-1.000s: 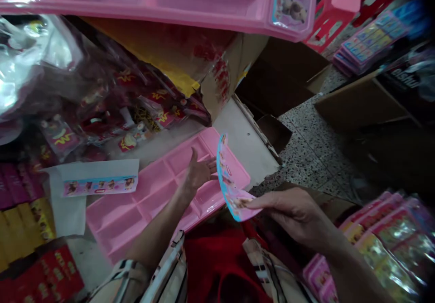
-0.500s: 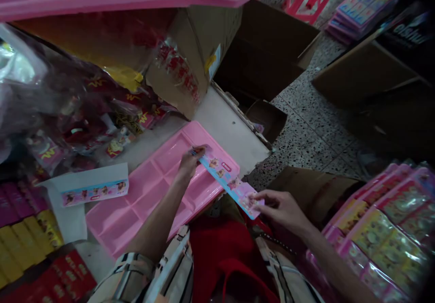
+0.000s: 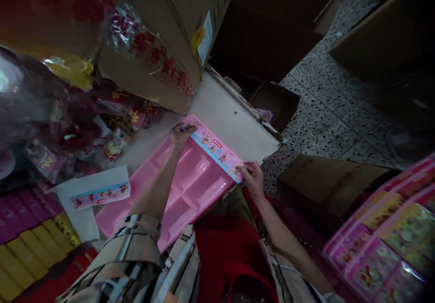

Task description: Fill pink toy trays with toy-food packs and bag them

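Observation:
A pink plastic tray (image 3: 190,162) with several compartments lies slantwise on the white tabletop in front of me. Along its far right edge runs a printed sticker strip (image 3: 217,149), pink and blue with small cartoon figures. My left hand (image 3: 181,134) pinches the strip's upper left end over the tray's corner. At the other end, my right hand (image 3: 252,176) grips the strip between thumb and fingers by the tray's right corner. Left of the tray lies a white backing sheet (image 3: 117,175) bearing another such strip (image 3: 100,195).
A big cardboard box (image 3: 152,63) stands at the back, beside plastic-bagged small goods (image 3: 68,126). Purple and yellow boxes (image 3: 27,248) sit at the lower left. Packed pink trays (image 3: 384,244) are stacked at the right. More cartons (image 3: 316,180) rest on the speckled floor (image 3: 326,94).
Both hands have moved the strip up and away from me, from across the tray onto its far edge. The view has tilted down, and the pink tray at the top has left the picture.

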Demonstrator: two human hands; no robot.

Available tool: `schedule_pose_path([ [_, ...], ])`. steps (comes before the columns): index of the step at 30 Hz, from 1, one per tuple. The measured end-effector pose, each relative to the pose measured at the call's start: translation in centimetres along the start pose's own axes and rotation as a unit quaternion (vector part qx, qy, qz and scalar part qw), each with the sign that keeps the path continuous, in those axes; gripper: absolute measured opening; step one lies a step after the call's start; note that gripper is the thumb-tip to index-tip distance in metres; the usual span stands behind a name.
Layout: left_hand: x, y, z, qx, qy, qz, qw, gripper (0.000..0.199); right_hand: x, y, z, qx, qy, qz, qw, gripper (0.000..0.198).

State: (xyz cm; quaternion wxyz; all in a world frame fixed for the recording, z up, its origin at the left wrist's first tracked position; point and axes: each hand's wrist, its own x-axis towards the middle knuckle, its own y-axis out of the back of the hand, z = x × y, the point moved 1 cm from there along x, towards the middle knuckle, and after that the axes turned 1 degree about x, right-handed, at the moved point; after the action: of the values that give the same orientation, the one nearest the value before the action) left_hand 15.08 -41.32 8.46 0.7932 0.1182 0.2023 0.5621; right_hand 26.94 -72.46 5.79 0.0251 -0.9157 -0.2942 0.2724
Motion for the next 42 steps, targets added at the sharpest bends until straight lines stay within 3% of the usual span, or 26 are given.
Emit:
schedule_pose_path([
  [5,0.7,-0.7,-0.4,0.071,0.012,0.056,0.996,0.033,0.6,-0.1,0.2,-0.017,-0.012,-0.018,1.000,0.041],
  [11,0.7,0.1,-1.2,0.227,-0.036,0.100,0.968,0.035,0.6,-0.1,0.7,-0.081,0.014,-0.030,0.996,0.038],
  [20,1.1,0.3,-2.4,0.123,-0.017,0.108,0.986,0.044,1.6,-0.9,0.3,-0.168,0.032,-0.036,0.985,0.031],
  [29,1.2,0.2,-1.9,0.241,-0.004,0.110,0.964,0.040,2.6,-1.1,1.6,-0.203,0.018,-0.041,0.978,0.032],
  [42,1.0,0.1,-1.6,0.263,-0.004,0.115,0.958,0.030,3.6,-1.5,1.7,-0.245,0.000,-0.051,0.968,0.032],
])
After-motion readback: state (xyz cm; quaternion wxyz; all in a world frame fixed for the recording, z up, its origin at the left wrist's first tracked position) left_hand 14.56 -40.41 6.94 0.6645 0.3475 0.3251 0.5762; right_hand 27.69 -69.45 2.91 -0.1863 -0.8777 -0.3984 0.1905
